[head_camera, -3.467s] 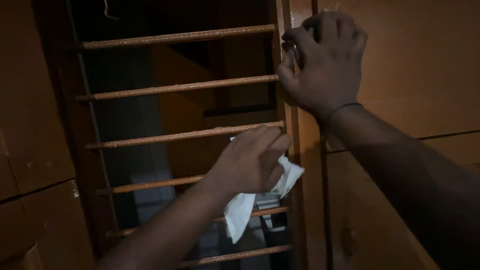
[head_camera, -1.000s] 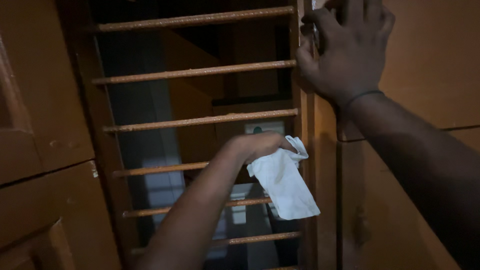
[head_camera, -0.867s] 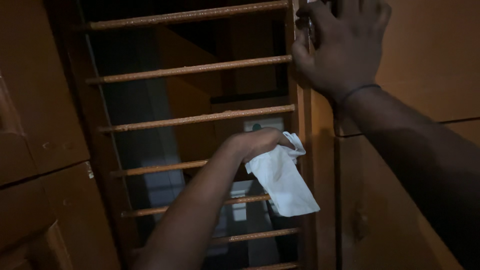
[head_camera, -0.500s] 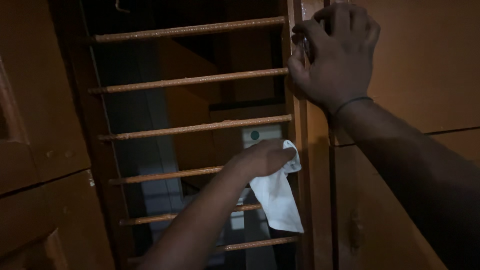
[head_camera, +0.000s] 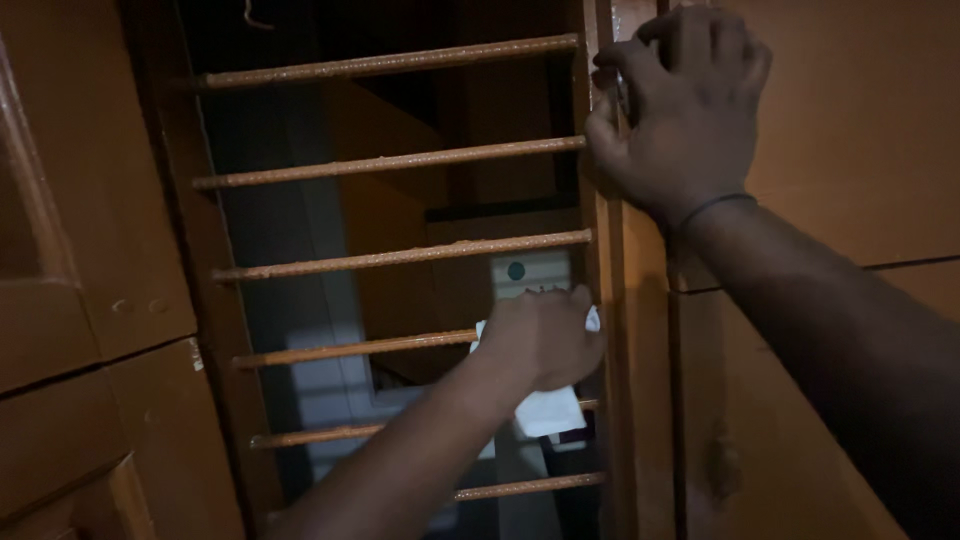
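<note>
Pressing a white cloth (head_camera: 548, 408) against the right end of a horizontal bar (head_camera: 355, 348), the left hand (head_camera: 543, 335) is closing its fingers over the fabric, so that only a loose corner is hanging out below the palm, close to the upright frame post (head_camera: 612, 330) at the grille's right edge. The right hand (head_camera: 685, 100) is curling its fingers around the top of that same post, apparently bracing the frame while the cloth is bearing on the metal. Rough, rust-coloured bars (head_camera: 395, 160) are running across the opening above and below the cloth, and their narrow spacing is crowding the left hand. Orange-brown wooden panels (head_camera: 90, 280) are flanking the grille at the left edge, and a plain orange wall (head_camera: 860, 130) is filling the right. Behind the bars, a dim stairwell is showing.
</note>
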